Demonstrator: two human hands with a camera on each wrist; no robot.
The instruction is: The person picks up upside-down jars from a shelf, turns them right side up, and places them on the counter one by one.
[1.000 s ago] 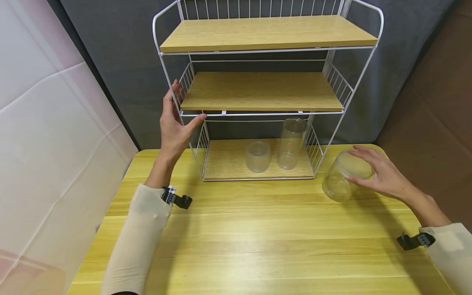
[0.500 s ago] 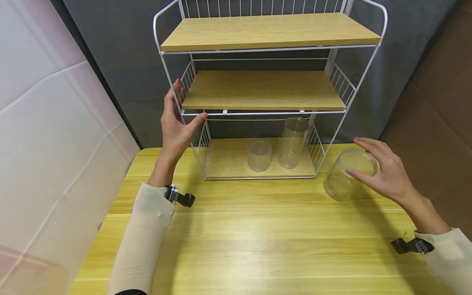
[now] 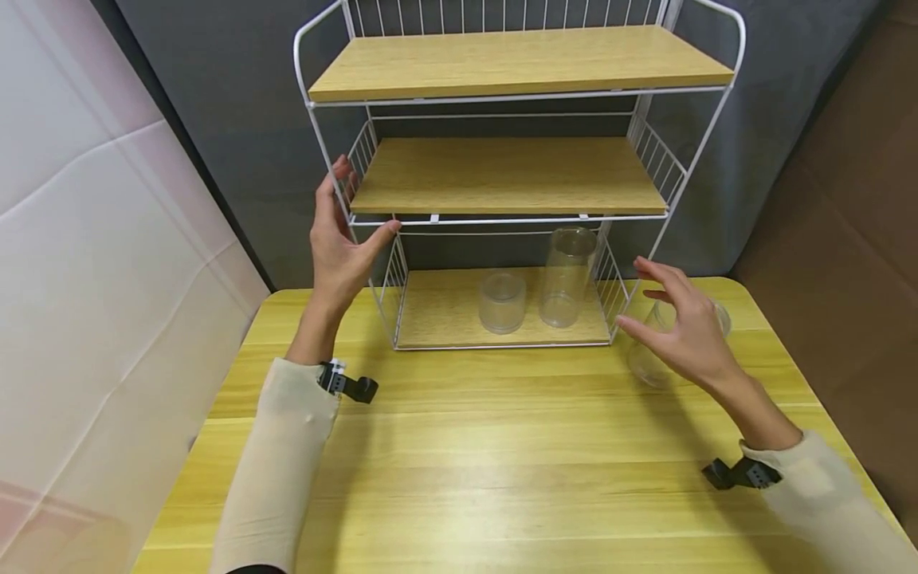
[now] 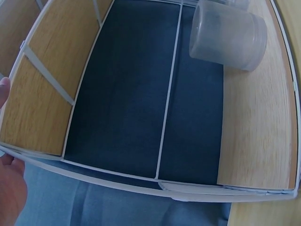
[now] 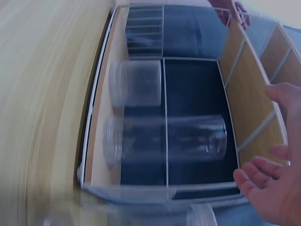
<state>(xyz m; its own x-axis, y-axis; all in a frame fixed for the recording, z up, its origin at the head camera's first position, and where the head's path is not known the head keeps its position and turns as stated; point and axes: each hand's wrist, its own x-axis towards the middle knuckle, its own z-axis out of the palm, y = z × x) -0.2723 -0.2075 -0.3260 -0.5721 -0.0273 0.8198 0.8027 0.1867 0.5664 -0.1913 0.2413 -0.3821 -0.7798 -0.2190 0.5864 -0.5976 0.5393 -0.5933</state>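
A white wire rack with three wooden shelves (image 3: pixel 523 64) stands on the table. My left hand (image 3: pixel 340 259) grips its left side at the middle shelf, thumb at the front edge and fingers behind the post. On the bottom shelf are a short clear jar (image 3: pixel 502 304) and, to its right, a tall clear jar (image 3: pixel 566 279). Another clear jar (image 3: pixel 649 363) stands on the table right of the rack, partly hidden by my right hand (image 3: pixel 684 331). That hand holds nothing; its spread fingers are near the rack's right front post. Whether they touch it I cannot tell.
The yellow wooden table (image 3: pixel 502 462) extends in front of the rack. A dark grey backdrop (image 3: pixel 229 143) rises behind it. White sheeting (image 3: pixel 107 279) borders the left, and a brown panel (image 3: pixel 846 223) borders the right.
My right hand has come away from the jar beside the rack and moved left towards the rack's right post. The jar stays in place. My left hand keeps its hold on the rack.
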